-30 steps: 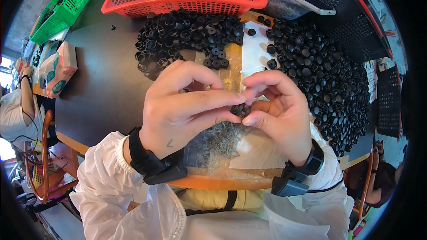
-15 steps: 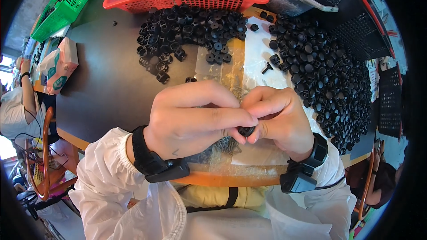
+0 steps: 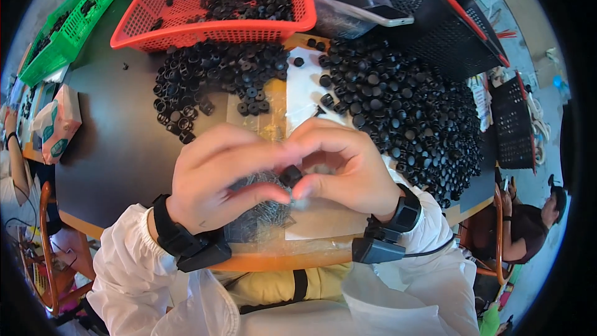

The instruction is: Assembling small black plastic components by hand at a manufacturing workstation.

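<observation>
Head view: left hand (image 3: 217, 177) and right hand (image 3: 348, 171) meet fingertip to fingertip at frame centre, both pinching one small black round plastic part (image 3: 290, 176) between thumbs and forefingers; part sits just right of centre, above the table edge. Other fingers curled. Black wrist bands on both arms, white sleeves entering from 6 o'clock. Under the hands, a clear plastic bag of small dark metal pieces (image 3: 261, 211) lies on the dark round table (image 3: 118, 149). At 12 o'clock, a pile of black ring-shaped parts (image 3: 211, 74); at 2 o'clock, a bigger heap of black round caps (image 3: 404, 112). Red plastic mesh basket (image 3: 186, 31) at 12, holding more black parts. Green plastic basket (image 3: 68, 22) at 10. Clear plastic tub (image 3: 342, 0) at 1. Black mesh tray (image 3: 460, 31) at 2. Another person's arm at 9, a seated person at 4.
</observation>
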Tool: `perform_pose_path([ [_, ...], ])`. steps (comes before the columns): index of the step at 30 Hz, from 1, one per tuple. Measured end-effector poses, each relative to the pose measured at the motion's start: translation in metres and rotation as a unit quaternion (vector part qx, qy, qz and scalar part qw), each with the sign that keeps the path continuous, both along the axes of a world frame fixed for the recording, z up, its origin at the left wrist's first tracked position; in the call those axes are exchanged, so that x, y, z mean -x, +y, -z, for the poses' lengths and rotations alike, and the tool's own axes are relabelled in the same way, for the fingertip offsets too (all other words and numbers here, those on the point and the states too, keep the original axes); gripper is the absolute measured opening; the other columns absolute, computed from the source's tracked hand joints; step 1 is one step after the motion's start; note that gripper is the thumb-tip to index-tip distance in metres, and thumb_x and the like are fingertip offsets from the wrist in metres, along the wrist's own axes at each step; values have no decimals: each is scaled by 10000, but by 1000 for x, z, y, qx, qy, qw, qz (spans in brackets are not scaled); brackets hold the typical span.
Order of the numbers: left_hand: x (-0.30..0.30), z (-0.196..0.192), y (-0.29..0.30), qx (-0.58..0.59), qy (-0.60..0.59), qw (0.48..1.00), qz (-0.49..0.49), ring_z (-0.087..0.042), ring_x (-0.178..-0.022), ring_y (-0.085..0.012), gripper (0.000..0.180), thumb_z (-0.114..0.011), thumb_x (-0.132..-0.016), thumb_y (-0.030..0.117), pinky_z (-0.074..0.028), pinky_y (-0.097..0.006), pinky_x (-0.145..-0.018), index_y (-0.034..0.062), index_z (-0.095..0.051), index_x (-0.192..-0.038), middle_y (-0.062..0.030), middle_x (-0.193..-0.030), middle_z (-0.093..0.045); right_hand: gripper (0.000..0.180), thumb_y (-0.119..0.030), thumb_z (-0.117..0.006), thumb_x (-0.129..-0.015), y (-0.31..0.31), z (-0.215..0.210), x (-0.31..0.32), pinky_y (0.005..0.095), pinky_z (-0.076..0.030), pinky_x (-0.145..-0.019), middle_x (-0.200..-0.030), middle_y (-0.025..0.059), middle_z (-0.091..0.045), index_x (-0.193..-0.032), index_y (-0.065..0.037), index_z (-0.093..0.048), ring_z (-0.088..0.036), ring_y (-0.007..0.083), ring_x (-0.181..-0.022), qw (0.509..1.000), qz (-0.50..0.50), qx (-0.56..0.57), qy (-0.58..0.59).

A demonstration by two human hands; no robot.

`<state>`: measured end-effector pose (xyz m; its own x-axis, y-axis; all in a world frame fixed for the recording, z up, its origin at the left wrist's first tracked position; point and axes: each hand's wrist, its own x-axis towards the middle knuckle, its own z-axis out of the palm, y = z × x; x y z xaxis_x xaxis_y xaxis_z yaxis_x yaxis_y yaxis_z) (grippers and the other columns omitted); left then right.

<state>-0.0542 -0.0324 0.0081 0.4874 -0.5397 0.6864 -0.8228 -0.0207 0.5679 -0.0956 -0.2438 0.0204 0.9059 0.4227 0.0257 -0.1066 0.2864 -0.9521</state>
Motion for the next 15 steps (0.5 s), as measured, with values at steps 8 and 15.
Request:
perform_pose_path([
  [8, -17, -1, 15, 167, 106, 965, -170, -439, -732, -71, 206, -484, -953, 50, -381, -208, -668, -6, -540, -1142, -19, -909, -458, 216, -170, -723, -776, -95, -37, -23, 361, -481, -794, -929, 69, -676, -986, -122, -709, -615, 272, -892, 563, 404, 655, -301],
  [15, -17, -3, 19, 208, 206, 941, -173, -461, -741, -57, 157, -548, -909, 18, -384, -204, -663, 32, -571, -1064, 7, -869, -490, 239, -142, -690, -793, -80, -31, -37, 360, -471, -853, -1019, 68, -667, -1031, -120, -687, -587, 277, -976, 538, 354, 668, -373],
])
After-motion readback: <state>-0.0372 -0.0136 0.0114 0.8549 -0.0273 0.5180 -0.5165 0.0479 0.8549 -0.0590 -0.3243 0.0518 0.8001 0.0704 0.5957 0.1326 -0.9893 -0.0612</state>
